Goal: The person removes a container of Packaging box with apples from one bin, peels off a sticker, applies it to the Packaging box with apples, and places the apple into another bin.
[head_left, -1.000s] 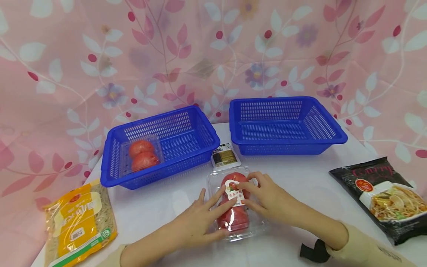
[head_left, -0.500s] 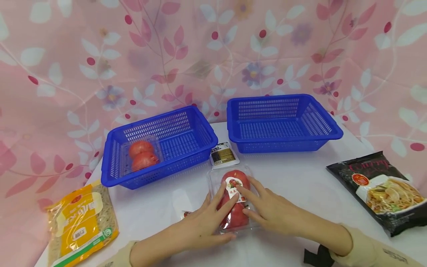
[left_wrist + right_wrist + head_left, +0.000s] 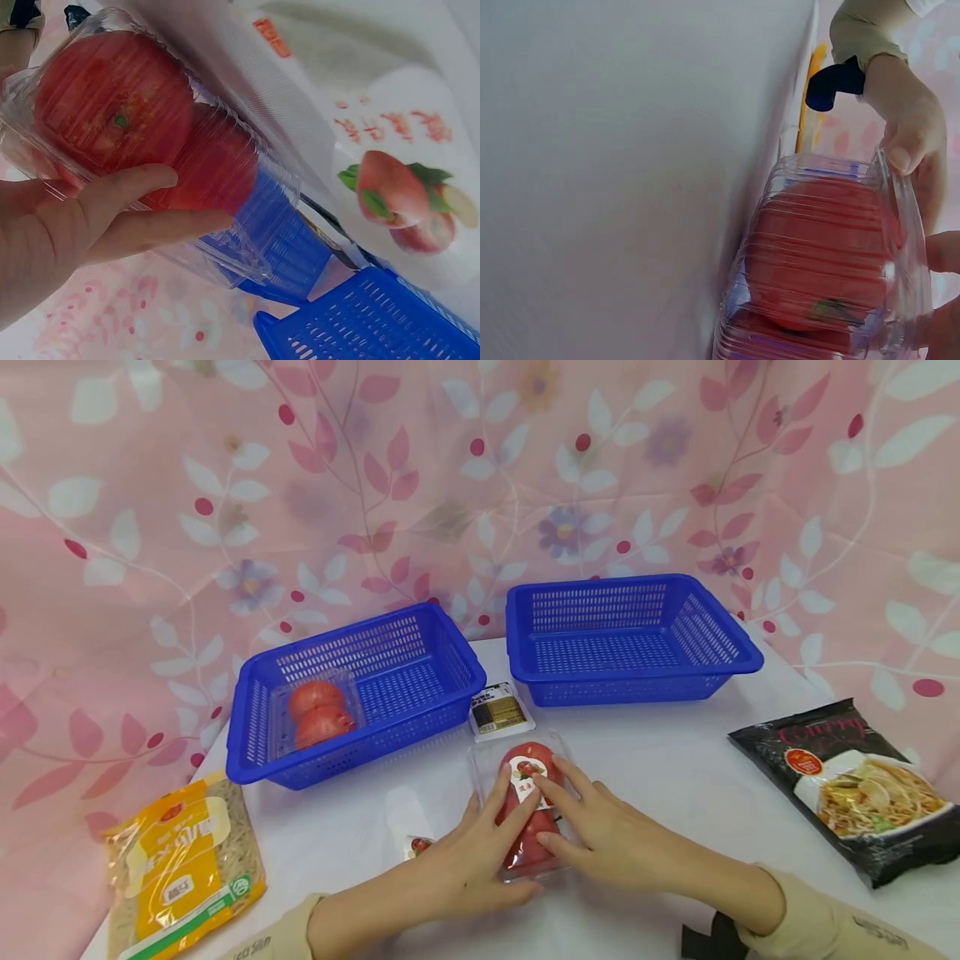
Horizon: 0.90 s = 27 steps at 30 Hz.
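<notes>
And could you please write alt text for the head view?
A person's left hand and right hand touch a clear box of red fruit on a white table. Behind it stand two blue baskets, the left one holding more boxed fruit. A yellow bag lies at left, a black bag at right.

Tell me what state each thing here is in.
Near tomato box, looks closed, latching unclear
Left hand, fingers resting on the box
Right hand, fingers touching the box
Left basket, upright, holding two packaged tomatoes
Right basket, upright, open-topped
Yellow bag, lying flat, face up
Black noodle packet, lying flat, face up
Small pack, lying flat, face up
</notes>
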Motion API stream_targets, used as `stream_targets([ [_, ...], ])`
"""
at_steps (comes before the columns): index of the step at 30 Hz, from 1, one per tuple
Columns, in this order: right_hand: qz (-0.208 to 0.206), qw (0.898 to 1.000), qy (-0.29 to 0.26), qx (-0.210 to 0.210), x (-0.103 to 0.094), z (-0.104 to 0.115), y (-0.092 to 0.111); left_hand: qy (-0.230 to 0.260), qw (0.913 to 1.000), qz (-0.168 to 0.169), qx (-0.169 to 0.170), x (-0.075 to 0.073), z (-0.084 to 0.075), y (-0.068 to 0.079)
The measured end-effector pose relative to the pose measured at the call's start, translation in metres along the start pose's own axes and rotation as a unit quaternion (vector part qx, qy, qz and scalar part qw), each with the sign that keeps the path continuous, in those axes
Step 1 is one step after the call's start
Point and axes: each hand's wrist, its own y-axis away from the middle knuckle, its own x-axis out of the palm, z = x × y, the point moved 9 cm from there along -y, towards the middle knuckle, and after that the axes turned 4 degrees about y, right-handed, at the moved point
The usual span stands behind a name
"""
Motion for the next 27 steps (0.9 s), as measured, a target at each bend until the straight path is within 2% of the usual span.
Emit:
stream_targets([
  [4,-0.011,1.000,-0.004,0.001,-0.007,-0.004,0.001,0.013,0.9999,-0.010,-0.001,-0.003,-0.006,-0.006],
  [8,-0.032,0.999,0.002,0.006,-0.019,-0.009,0.003,0.011,0.9992,-0.035,0.013,-0.008,-0.015,-0.013],
  [12,-0.062,0.998,0.006,0.005,-0.036,-0.010,0.006,-0.002,0.9973,-0.063,0.038,-0.019,-0.027,-0.018],
  [17,-0.082,0.997,0.004,0.016,-0.060,-0.015,0.006,-0.024,0.9916,-0.095,0.085,-0.041,-0.041,-0.027],
  [20,-0.086,0.996,-0.006,0.020,-0.076,-0.021,0.004,-0.029,0.9850,-0.123,0.117,-0.058,-0.048,-0.037],
  [24,-0.090,0.995,-0.021,0.027,-0.096,-0.034,-0.005,-0.015,0.9707,-0.175,0.164,-0.081,-0.055,-0.055],
  [27,-0.103,0.994,-0.024,0.031,-0.112,-0.043,-0.014,0.001,0.9588,-0.215,0.186,-0.097,-0.056,-0.073],
])
